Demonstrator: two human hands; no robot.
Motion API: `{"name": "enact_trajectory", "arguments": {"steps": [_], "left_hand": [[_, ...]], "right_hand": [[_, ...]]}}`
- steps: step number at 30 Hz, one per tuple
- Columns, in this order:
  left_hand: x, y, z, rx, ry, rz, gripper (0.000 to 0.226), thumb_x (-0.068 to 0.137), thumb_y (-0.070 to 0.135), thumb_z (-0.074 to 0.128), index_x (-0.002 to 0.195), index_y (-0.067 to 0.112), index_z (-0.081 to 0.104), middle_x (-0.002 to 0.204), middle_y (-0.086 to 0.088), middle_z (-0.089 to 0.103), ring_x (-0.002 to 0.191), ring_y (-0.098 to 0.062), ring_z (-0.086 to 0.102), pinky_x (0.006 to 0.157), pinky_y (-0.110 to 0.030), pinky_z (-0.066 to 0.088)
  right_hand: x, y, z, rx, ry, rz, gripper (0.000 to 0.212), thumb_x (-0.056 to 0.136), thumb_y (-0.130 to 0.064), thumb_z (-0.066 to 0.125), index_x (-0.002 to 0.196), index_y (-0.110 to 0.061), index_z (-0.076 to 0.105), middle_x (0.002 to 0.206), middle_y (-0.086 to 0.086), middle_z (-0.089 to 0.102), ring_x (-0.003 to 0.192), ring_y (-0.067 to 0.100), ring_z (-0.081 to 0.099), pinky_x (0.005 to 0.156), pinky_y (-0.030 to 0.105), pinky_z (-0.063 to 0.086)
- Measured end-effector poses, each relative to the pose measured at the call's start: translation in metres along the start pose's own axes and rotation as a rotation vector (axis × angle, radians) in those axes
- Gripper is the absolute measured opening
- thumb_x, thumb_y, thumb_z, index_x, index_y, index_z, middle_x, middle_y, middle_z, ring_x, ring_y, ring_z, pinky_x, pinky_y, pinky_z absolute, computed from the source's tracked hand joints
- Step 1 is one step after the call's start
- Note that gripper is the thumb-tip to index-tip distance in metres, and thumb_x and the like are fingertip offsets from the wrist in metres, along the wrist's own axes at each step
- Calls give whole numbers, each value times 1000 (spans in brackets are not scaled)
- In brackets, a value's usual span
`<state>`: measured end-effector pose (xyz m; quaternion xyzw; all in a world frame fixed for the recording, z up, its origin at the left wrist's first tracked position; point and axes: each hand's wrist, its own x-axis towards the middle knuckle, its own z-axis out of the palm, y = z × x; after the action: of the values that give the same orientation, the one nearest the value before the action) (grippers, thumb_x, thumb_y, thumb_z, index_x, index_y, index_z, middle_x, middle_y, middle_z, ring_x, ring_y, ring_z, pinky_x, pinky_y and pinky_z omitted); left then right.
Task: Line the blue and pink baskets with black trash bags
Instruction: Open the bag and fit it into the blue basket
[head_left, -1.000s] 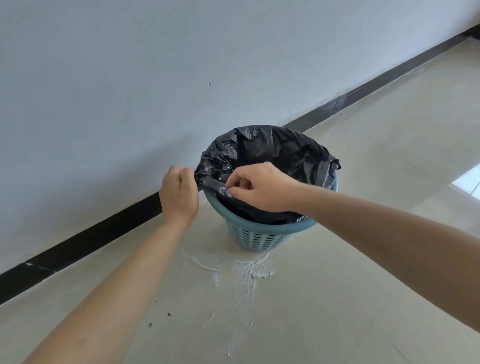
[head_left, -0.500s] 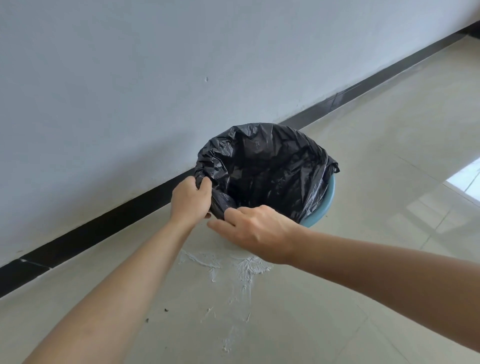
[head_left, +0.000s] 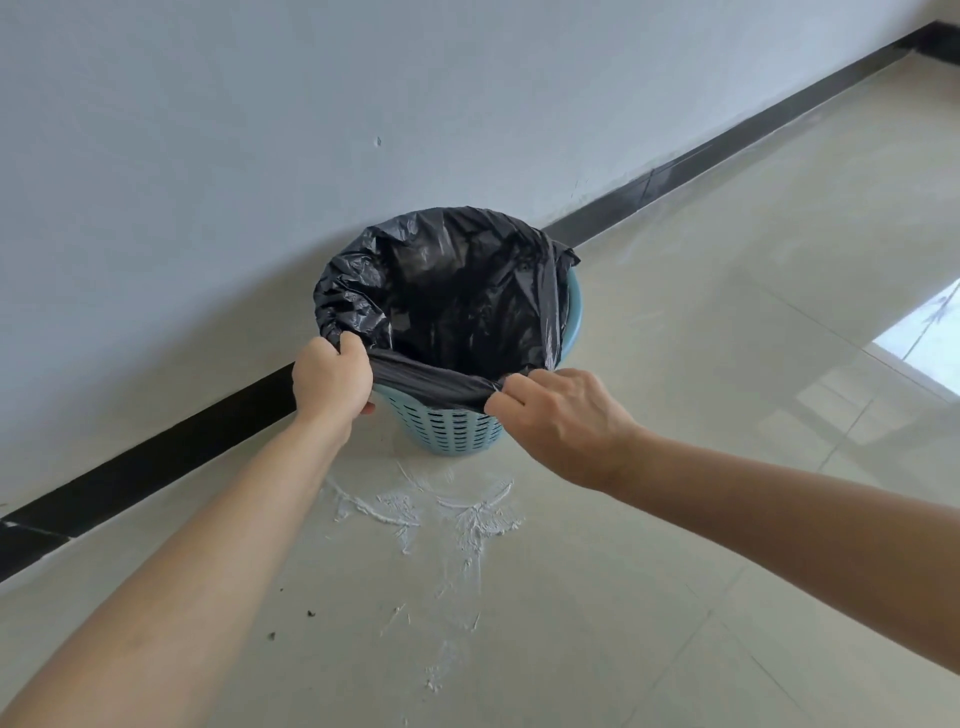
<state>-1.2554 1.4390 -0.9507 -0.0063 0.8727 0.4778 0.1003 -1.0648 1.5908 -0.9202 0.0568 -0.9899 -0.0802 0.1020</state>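
A blue perforated basket (head_left: 447, 428) stands on the floor against the wall. A black trash bag (head_left: 452, 291) sits open inside it, its mouth standing above the rim on the far side and folded over the near rim. My left hand (head_left: 332, 376) grips the bag's edge at the left of the near rim. At the right of that rim my right hand (head_left: 563, 415) pinches the same edge, and the plastic is stretched taut between both hands. No pink basket is in view.
A white wall (head_left: 260, 130) with a black skirting strip (head_left: 727, 150) runs diagonally behind the basket. White smears of plaster (head_left: 431, 509) mark the beige tiled floor in front of it. A bright patch of light (head_left: 930, 338) lies at the right.
My hands have spread apart along the near rim, pulling the bag's edge wide and down over it. The blue lattice side shows again below the plastic.
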Motion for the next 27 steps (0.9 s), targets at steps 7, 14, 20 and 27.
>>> {"name": "enact_trajectory", "arguments": {"steps": [7, 14, 20, 27], "left_hand": [[-9, -6, 7, -14, -11, 36, 36, 92, 45, 42, 84, 11, 41, 71, 0, 43, 58, -22, 49, 50, -33, 48], [-37, -34, 5, 258, 58, 321, 78, 84, 77, 20, 108, 5, 39, 87, -9, 58, 83, -39, 59, 63, -41, 42], [-39, -8, 0, 460, 306, 825, 71, 93, 61, 37, 133, 3, 43, 140, -21, 40, 130, -38, 37, 98, -49, 29], [-60, 7, 24, 723, -127, 1247, 47, 95, 48, 53, 120, 10, 64, 100, -3, 71, 98, -23, 65, 87, -41, 46]], "right_hand": [[-8, 16, 22, 32, -12, -78, 33, 93, 1, 40, 118, -10, 59, 105, 1, 66, 97, 24, 60, 90, 37, 50], [-6, 24, 35, 116, -45, 10, 35, 90, -6, 46, 123, -11, 58, 106, 2, 64, 104, 24, 56, 90, 40, 49], [5, 30, 19, 635, 195, 471, 19, 89, -33, 38, 92, -27, 56, 63, -5, 63, 52, 15, 56, 49, 31, 47], [40, 69, 20, 565, 128, 1005, 38, 86, -59, 53, 112, -31, 54, 99, -10, 52, 80, 15, 53, 69, 31, 40]]}}
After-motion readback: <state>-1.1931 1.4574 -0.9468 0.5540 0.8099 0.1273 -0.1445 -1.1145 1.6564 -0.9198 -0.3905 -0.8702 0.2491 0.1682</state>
